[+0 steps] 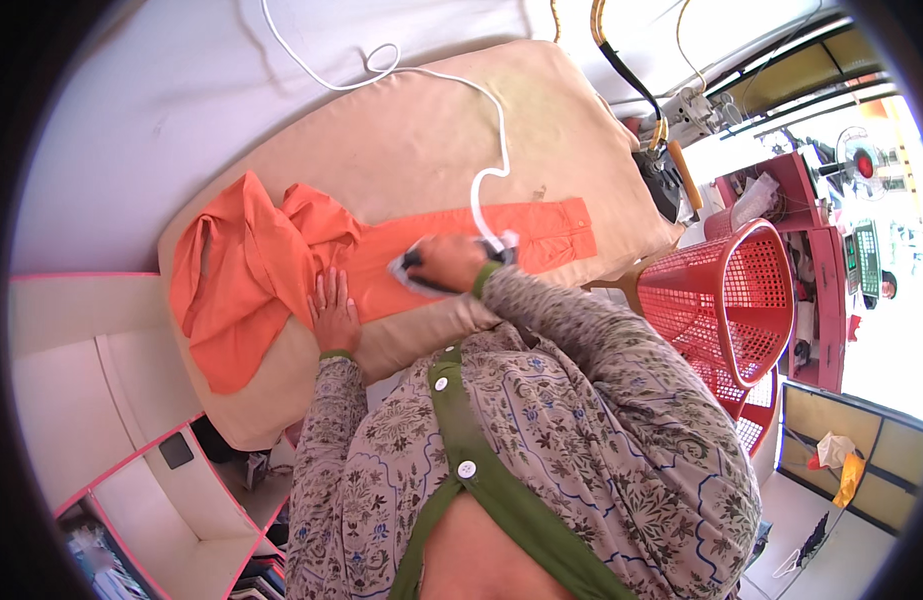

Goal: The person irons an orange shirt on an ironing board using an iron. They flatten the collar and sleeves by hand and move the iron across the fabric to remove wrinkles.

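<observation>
An orange garment (244, 262) lies on a padded ironing surface covered in beige cloth (431, 142). Its right part is spread flat and ends in a band with a button, while the left part is bunched in folds. My right hand (454, 262) is closed around the handle of a clothes iron (403, 271), which rests on the flat part. A white cord (499, 135) runs from the iron's rear over the beige cloth. Near the bunched folds, my left hand (336, 311) presses palm down on the garment, fingers slightly spread.
Red plastic baskets (686, 277) stand close on the right. A white wall (153, 112) borders the far side. White shelving with pink edging (153, 480) is at lower left. Beyond the surface's right end are a machine (690, 116) and a fan (860, 163).
</observation>
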Motion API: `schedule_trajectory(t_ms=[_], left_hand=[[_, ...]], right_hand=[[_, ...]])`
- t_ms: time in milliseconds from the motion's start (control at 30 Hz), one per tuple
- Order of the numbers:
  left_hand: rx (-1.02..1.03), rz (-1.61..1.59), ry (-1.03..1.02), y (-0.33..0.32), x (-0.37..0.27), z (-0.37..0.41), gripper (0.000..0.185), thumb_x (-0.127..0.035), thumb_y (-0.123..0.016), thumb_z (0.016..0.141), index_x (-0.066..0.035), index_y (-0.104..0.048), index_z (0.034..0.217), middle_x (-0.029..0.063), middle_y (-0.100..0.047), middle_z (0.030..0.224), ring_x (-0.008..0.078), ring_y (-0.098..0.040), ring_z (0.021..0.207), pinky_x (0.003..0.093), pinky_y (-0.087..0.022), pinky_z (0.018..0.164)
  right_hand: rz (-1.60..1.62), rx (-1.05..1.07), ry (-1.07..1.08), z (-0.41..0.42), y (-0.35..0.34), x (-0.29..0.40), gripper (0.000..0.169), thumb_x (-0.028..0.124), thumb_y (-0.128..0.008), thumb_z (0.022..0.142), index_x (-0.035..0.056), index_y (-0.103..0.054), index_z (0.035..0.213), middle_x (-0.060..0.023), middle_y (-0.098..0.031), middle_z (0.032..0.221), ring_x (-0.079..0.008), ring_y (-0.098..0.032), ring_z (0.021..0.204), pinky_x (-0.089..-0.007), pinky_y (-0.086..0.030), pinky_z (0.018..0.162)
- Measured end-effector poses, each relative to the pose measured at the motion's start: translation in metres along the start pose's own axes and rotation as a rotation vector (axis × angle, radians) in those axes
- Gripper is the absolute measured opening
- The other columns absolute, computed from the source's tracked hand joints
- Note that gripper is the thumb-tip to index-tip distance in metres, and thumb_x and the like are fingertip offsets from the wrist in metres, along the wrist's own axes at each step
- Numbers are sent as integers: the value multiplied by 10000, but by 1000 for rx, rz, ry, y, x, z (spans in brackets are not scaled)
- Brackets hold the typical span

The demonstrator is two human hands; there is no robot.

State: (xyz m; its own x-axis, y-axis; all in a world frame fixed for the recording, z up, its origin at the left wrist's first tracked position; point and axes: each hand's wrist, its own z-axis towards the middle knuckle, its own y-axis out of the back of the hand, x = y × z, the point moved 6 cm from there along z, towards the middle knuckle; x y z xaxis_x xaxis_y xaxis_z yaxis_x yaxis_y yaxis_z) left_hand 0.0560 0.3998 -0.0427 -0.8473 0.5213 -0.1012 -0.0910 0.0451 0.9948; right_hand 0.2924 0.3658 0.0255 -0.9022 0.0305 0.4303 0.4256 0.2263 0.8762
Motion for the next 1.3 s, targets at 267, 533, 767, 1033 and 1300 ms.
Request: schedule_trajectory(t_ms=[267,533,767,1033,1300], left_hand=[[-48,24,-9,8,-8,3,563,-209,-382,918,-172,-286,1472,-2,-212,1549,229,-157,1434,468,-123,1152],[-166,-49,13,-9,3,-9,549,-145,-482,860,-150,-384,1400,24,-328,1475,239,-274,1376,497,-199,1101],[-416,-209,1050,16,34,-45,457,-214,-670,775,-68,-542,1190,116,-456,1331,272,-423,1243,516,-314,980],[-671,-1189,883,-1,38,-27,280,-86,-643,814,50,-564,1046,151,-648,922,195,-608,837,323,-480,765],[52,-724,172,189,-41,-64,249,-85,-618,804,31,-516,1000,206,-540,830,379,-541,761,368,-450,717]], right_hand=[[-47,-34,-229,15,78,-119,490,525,-634,782,42,-705,827,-199,-671,786,-345,-667,785,-449,-531,707],[-64,9,278,10,-16,40,452,479,-648,791,33,-671,856,-172,-678,817,-326,-676,772,-430,-540,673],[-120,-126,29,75,48,-11,472,497,-597,837,34,-686,865,-179,-678,816,-329,-673,767,-448,-534,673],[-323,-394,-283,108,131,-204,557,513,-659,786,59,-525,1080,-169,-631,990,-335,-618,952,-455,-477,764],[-14,-381,563,126,76,-24,733,231,-773,700,140,-431,1342,-93,-433,1382,-268,-382,1298,-480,-324,988]])
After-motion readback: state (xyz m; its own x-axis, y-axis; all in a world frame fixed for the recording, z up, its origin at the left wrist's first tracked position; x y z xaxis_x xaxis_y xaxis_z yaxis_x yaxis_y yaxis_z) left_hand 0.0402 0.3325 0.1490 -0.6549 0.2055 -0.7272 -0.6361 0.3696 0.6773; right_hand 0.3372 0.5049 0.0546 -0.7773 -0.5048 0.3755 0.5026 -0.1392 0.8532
